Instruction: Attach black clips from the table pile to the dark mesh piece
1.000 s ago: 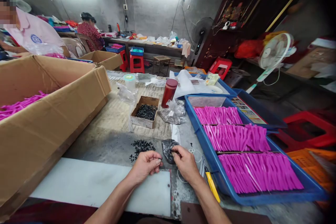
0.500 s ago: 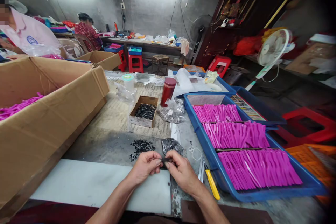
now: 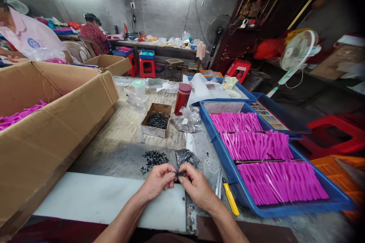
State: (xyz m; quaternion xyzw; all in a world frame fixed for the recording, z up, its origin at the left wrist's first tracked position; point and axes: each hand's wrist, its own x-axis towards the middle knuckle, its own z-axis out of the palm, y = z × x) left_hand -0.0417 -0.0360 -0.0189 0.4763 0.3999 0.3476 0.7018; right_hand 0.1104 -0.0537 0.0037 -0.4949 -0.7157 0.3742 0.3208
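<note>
One black piece point(image 3: 179, 174), left hand point(image 3: 157, 180), right hand point(image 3: 197, 187)

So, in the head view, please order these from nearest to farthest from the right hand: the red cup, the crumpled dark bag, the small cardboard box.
1. Crumpled dark bag, just beyond the right hand, which pinches a small dark piece.
2. Small cardboard box, farther back, toward the left.
3. Red cup, farthest back, right of the box.

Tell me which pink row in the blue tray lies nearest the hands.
The front row, level with the right hand; the middle row and back row lie farther up the tray.
</note>
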